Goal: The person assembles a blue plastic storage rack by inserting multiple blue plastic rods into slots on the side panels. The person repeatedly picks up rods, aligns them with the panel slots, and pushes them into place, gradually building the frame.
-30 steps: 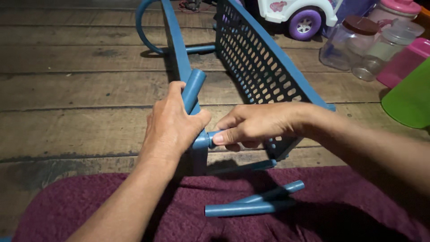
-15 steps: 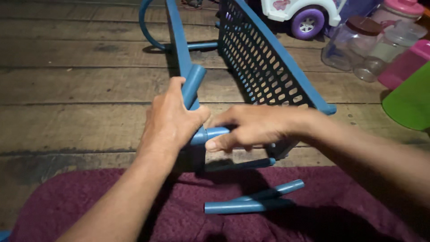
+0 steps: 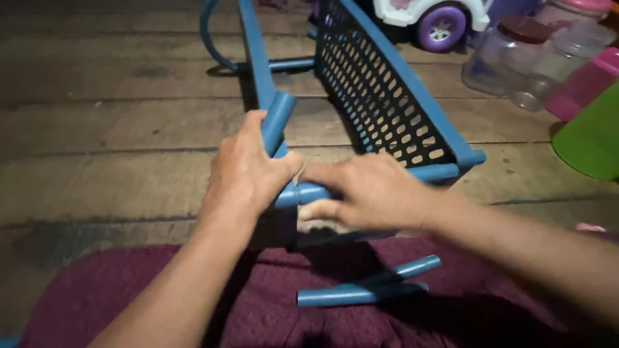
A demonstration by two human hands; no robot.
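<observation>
Gripping blue frame (image 3: pixel 387 103): two hands (left hand (image 3: pixel 245 174), right hand (image 3: pixel 371 193)).

no packages with labels, signs or screens in view; only clear plastic jars (image 3: pixel 509 55) far right on the floor

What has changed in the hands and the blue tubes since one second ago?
The right hand slid left along the short blue tube, now covering more of it, toward the left hand. The left hand kept its grip on the frame joint. The loose tube piece stayed put.
</observation>
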